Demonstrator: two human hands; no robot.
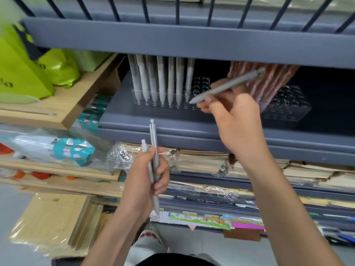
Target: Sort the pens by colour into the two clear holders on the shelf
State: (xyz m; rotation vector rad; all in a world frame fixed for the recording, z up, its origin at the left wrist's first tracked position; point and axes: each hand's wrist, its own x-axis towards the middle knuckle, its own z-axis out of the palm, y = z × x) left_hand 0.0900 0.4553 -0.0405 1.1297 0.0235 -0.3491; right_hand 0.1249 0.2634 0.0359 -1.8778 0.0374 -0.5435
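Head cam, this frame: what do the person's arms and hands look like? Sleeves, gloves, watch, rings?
No gloves on either hand. The left hand and right hand show no rings, and neither wrist shows a watch or band. The left forearm and right forearm are uncovered down to the frame edge, so no sleeve is in view. No markings or tattoos are visible.

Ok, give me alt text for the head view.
The right hand points a grey pen toward the left clear holder, lined with standing grey pens. The left hand grips two more grey pens; the right holder has pinkish pens.
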